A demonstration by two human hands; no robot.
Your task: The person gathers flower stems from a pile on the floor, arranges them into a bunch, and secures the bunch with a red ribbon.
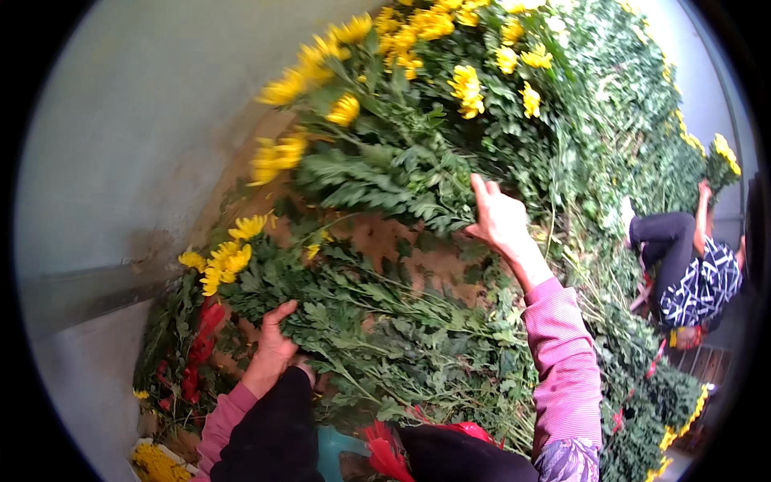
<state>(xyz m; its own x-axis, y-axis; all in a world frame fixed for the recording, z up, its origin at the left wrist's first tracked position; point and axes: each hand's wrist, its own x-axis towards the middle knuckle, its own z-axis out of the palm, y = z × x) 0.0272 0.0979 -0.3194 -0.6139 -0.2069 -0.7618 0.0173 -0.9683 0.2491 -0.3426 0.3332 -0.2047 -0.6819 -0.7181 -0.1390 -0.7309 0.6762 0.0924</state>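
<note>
A person's right hand (pixel 499 215), its arm (pixel 566 361) outstretched, holds a yellow-flowered bunch (pixel 393 177) near centre, while the left hand (pixel 273 349) angles thumb-up at lower left, its grip amid foliage (pixel 353 337) impossible to tell.

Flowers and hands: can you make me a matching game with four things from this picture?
Things
1. Right hand
2. Flowers
3. Left hand
4. Right cuff

Places and colours
A. At the lower leafy bunch
B. Pink
C. At the upper leafy bunch
D. Yellow

Right pairs: 1-C, 2-D, 3-A, 4-B
</note>
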